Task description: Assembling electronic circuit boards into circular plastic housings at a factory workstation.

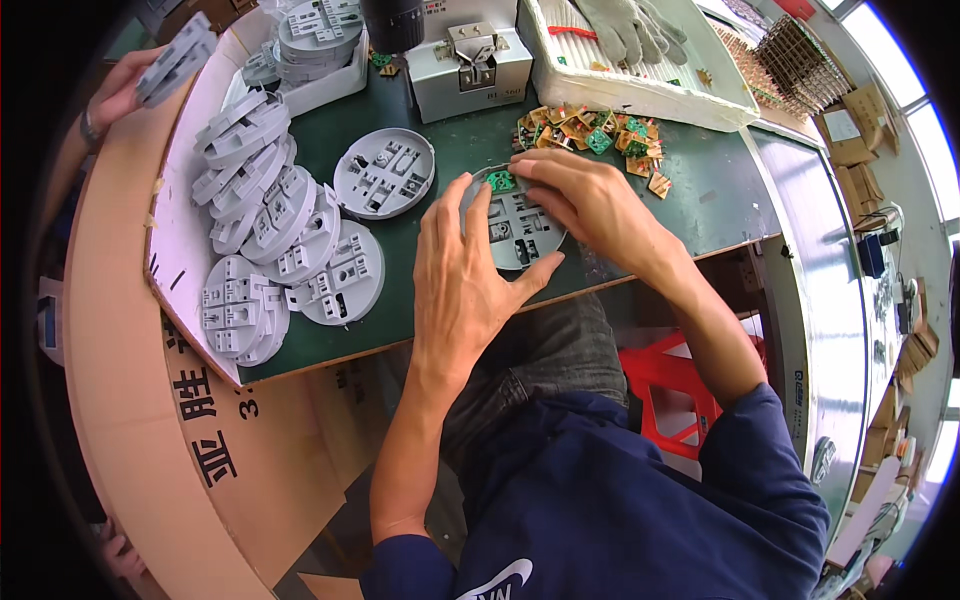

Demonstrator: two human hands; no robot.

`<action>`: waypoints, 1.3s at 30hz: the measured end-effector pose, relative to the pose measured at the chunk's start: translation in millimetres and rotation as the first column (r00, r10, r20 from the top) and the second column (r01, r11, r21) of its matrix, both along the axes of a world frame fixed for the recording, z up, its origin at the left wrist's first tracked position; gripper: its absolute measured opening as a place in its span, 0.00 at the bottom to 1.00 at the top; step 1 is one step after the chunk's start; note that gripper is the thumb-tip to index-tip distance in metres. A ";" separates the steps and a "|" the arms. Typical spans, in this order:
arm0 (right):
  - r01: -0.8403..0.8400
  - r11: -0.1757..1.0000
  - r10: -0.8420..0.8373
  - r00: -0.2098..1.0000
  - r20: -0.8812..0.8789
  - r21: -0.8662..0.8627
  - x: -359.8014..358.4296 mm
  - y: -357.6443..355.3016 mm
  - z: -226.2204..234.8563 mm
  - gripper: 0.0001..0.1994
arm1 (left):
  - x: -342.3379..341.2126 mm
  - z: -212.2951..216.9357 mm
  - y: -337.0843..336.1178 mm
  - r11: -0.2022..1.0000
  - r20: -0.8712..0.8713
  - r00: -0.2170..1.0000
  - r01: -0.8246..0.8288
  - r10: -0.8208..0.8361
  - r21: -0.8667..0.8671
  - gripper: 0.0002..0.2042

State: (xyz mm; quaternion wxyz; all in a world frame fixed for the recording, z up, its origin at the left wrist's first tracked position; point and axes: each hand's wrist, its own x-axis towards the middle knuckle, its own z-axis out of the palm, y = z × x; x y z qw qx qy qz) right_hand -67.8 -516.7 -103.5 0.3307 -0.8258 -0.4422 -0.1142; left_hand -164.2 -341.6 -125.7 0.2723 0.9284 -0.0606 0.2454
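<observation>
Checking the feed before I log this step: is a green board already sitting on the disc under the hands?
Yes, a small green board sits at the top edge of the grey disc, by the right hand fingertips.

The left hand (pixel 465 275) hides part of the grey disc (pixel 515 228); the small green board (pixel 501 181) is partly under fingers.

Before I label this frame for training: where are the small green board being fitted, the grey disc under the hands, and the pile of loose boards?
green board (pixel 501 181), head view, its top face.
grey disc (pixel 518 232), head view, its middle.
pile of boards (pixel 590 130), head view, pile's centre.
</observation>
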 end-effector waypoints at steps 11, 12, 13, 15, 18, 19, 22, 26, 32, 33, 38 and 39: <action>-0.137 0.942 0.156 0.987 0.041 -0.306 25.0 6.9 27.0 0.18 | -0.2 0.2 8.5 0.982 -0.045 0.997 0.052 -0.061 -0.181 0.47; -0.147 0.907 0.184 0.981 0.056 -0.395 25.7 8.1 30.7 0.19 | -1.0 2.6 9.3 0.969 -0.069 0.994 0.062 -0.081 -0.238 0.49; -0.149 0.905 0.186 0.981 0.055 -0.398 27.0 9.3 35.2 0.19 | -1.7 3.4 10.4 0.953 -0.093 0.990 0.071 -0.102 -0.296 0.51; -0.185 0.811 0.274 0.958 0.081 -0.555 30.8 11.6 44.0 0.20 | 0.1 1.1 15.6 0.951 -0.093 0.988 0.087 -0.120 -0.298 0.54; -0.187 0.749 0.382 0.906 0.183 -0.636 35.7 13.8 54.0 0.20 | 0.3 3.2 21.3 0.942 -0.085 0.981 0.139 -0.172 -0.305 0.56; -0.190 0.747 0.384 0.905 0.181 -0.637 35.3 15.4 55.7 0.20 | -0.1 4.2 23.8 0.934 -0.097 0.976 0.154 -0.194 -0.323 0.56; -0.151 0.674 0.431 0.875 0.218 -0.723 35.5 22.2 56.8 0.19 | 0.4 3.5 26.5 0.923 -0.107 0.971 0.167 -0.216 -0.347 0.57; -0.172 0.694 0.554 0.748 0.366 -0.699 45.9 18.0 47.6 0.18 | 1.4 5.1 26.8 0.924 -0.128 0.964 0.178 -0.233 -0.338 0.59; -0.279 0.814 0.514 0.753 0.410 -0.510 39.0 1.5 61.8 0.24 | -2.4 2.4 28.0 0.917 0.037 0.985 0.172 -0.170 -0.359 0.48; -0.298 0.839 0.485 0.788 0.379 -0.455 32.3 -0.6 62.9 0.25 | -2.3 5.0 28.1 0.918 0.039 0.985 0.169 -0.166 -0.360 0.48; -0.325 0.912 0.395 0.859 0.325 -0.249 12.0 -5.2 52.6 0.28 | -1.2 16.3 18.6 0.569 0.050 0.967 0.188 -0.248 -0.800 0.23; -0.349 0.912 0.402 0.867 0.295 -0.216 9.2 -3.4 51.5 0.30 | -1.5 17.7 17.4 0.503 0.019 0.964 0.156 -0.267 -0.850 0.21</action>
